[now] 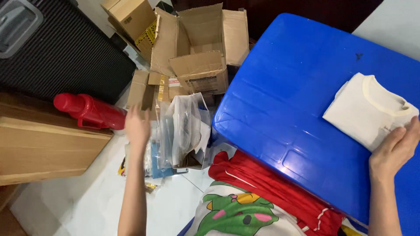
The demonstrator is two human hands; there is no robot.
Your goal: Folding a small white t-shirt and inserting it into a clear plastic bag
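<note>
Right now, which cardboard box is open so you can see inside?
The big brown box in the middle, beside the blue table: its flaps stand open. The smaller box behind it looks closed.

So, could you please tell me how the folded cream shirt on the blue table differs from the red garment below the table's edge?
The cream shirt is plain and pale; the red garment is bright red with thin white lines. The cream shirt is neatly folded on the blue table; the red garment lies bunched and creased below the table's near edge. The right hand rests on the cream shirt; no hand touches the red garment. Both are clothing.
</note>
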